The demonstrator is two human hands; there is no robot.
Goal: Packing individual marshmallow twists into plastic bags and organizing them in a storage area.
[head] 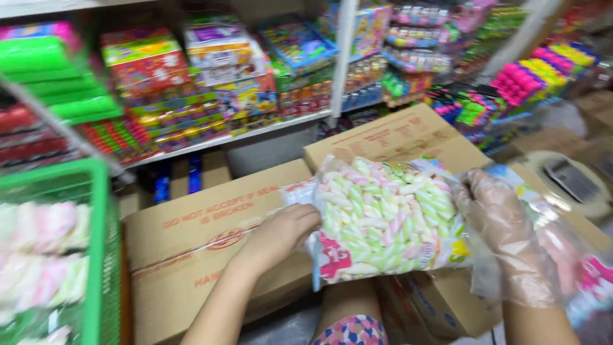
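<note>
A clear plastic bag of twisted pastel marshmallows (383,220) is held up between both hands over cardboard boxes. My left hand (281,233), bare, grips the bag's left edge. A thin transparent glove covers my right hand (501,220), which holds the bag's right end. Another colourful packet (590,281) shows blurred just beyond the gloved hand.
Two closed cardboard boxes (204,236) (396,137) stand in front of me. A green wire basket (96,255) with similar pastel marshmallows is at the left. Shelves (242,134) behind are packed with bright sweets and toys. A round scale (571,182) sits at the right.
</note>
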